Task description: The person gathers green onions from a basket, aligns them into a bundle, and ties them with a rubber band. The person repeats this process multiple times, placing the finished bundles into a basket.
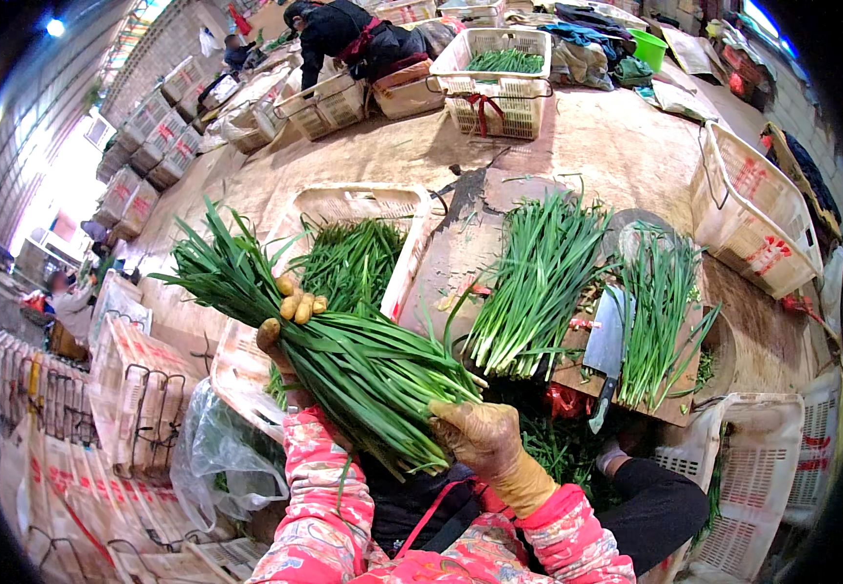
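Observation:
A large bunch of green garlic chives [374, 358] lies across both my hands. My left hand [293, 306], in a yellowish glove, is wrapped round the leafy part, its fingers showing over the leaves. My right hand [490, 442], gloved too, grips the pale stem ends. Beyond the bunch, a white plastic crate [370, 193] holds more chives [355, 259]. To the right, a pile of chives [538, 285] lies on a board. A cleaver [609, 336] with a dark handle rests beside another pile [658, 314] on a wooden board [677, 416].
A crate of greens [498, 117] stands farther back. Other crates stand at the right [757, 212] and lower right [742, 482]. A clear plastic bag [228, 460] and stacked crates [144, 394] are at the left. A co-worker [355, 40] bends over crates at the back.

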The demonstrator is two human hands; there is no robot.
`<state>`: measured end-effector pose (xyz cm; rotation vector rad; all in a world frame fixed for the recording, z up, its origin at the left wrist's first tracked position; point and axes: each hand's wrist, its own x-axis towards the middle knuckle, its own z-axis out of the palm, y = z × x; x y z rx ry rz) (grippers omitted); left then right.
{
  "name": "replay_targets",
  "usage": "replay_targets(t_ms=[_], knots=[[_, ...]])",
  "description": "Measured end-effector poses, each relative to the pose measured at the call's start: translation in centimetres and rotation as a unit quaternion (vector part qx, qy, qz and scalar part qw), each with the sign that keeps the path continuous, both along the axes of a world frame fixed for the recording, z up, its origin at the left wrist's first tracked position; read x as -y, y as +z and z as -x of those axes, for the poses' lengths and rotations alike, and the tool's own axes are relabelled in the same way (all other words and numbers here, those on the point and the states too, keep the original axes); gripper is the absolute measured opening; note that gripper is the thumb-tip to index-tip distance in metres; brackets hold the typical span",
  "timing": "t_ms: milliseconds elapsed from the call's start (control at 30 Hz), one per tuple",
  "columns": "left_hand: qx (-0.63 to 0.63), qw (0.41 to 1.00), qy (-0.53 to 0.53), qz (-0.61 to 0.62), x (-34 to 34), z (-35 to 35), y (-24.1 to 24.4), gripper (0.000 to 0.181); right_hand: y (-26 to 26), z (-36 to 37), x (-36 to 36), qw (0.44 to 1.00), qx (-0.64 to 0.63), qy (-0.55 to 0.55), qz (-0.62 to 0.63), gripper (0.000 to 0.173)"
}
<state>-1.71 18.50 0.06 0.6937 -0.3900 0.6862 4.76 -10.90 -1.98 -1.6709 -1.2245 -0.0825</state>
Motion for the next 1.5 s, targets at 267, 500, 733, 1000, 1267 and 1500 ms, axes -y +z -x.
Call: replay_targets(t_ms=[267, 500, 733, 1000, 1267, 1500], knots=[[0.082, 0.992, -0.061, -0.069, -1.2, 0.4, 0.6, 0.034, -1.5, 1.1, 1.4, 0.939, 0.102, -0.012, 0.327, 0.006], [0.145, 0.951, -0.167, -0.219, -3.1, 0.4, 1.7, 0.038, -6.5, -2.3, 14.0, 0.764, -0.115, -0.062, 0.632, 0.043], [0.154, 0.844, -0.346, -0.379, 2.0, -1.9, 9.3, 0.044, 2.8, -2.7, 1.5, 0.960, -0.232, -0.094, 0.127, 0.050], [0.156, 0.892, -0.240, -0.350, 0.2, 1.9, 7.7, 0.040, -8.4, -2.5, 6.7, 0.921, -0.042, -0.159, 0.353, 0.010], [0.231, 0.936, -0.155, -0.216, -2.2, 2.9, 2.0, 0.038, -3.1, -1.7, 10.1, 0.930, -0.196, -0.182, 0.253, 0.035], [0.173, 0.934, -0.164, -0.266, -0.8, 1.7, 4.1, 0.037, -2.0, -0.7, -0.1, 0.936, -0.318, -0.113, 0.098, 0.023]])
